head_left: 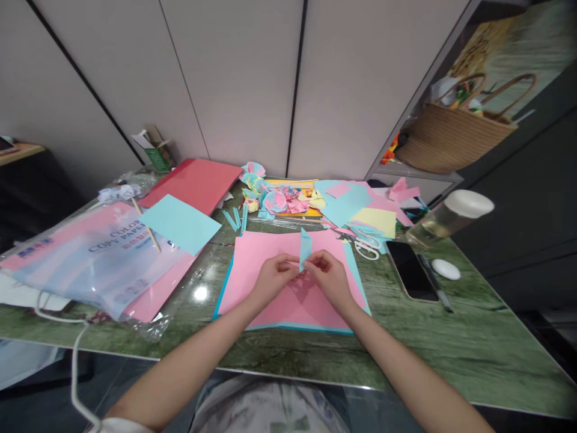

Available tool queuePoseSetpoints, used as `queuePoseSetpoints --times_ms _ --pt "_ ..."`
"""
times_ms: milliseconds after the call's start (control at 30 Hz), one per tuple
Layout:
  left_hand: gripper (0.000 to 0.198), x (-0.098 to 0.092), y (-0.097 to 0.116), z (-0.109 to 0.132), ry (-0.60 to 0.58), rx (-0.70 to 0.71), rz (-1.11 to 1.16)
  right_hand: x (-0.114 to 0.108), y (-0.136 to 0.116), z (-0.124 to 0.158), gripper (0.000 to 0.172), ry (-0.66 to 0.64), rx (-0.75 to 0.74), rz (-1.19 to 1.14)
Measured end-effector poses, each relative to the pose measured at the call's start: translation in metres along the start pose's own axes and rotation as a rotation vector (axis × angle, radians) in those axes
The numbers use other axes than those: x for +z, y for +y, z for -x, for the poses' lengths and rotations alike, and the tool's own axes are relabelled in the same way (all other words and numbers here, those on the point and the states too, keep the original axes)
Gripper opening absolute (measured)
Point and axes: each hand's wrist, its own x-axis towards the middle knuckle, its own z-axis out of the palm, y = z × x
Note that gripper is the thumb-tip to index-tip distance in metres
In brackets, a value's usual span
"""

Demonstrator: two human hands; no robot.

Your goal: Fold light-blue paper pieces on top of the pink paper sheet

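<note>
Blue paper strip (305, 245) held over pink sheet (259, 243), lower end pinched by right hand (330, 276); left hand (276, 278) half-curled at edge, grip unclear. Probably light, easily creased; best taken by edges.

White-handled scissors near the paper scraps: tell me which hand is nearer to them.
Right. The right hand is to the left of the white-handled scissors, closer to the wearer; the left hand is farther left, beyond the right hand.
</note>
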Motion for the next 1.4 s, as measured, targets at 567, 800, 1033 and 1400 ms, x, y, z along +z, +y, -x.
queuePoseSetpoints --times_ms 567,800,1033,1400 --pt "0.03 -0.004 -0.011 -0.006 -0.006 -0.027 0.057 0.002 0.005 0.001 0.011 -0.01 -0.03 0.017" --pt "0.025 -0.003 -0.006 -0.003 -0.028 -0.028 0.073 0.001 0.007 0.0 0.013 0.028 -0.031 0.007" --pt "0.021 -0.006 -0.003 -0.003 -0.025 -0.057 0.091 -0.002 0.009 -0.003 0.016 0.041 -0.012 0.001" --pt "0.027 -0.004 -0.006 -0.005 -0.014 -0.056 0.038 -0.001 0.007 -0.001 0.016 0.044 -0.002 -0.013"
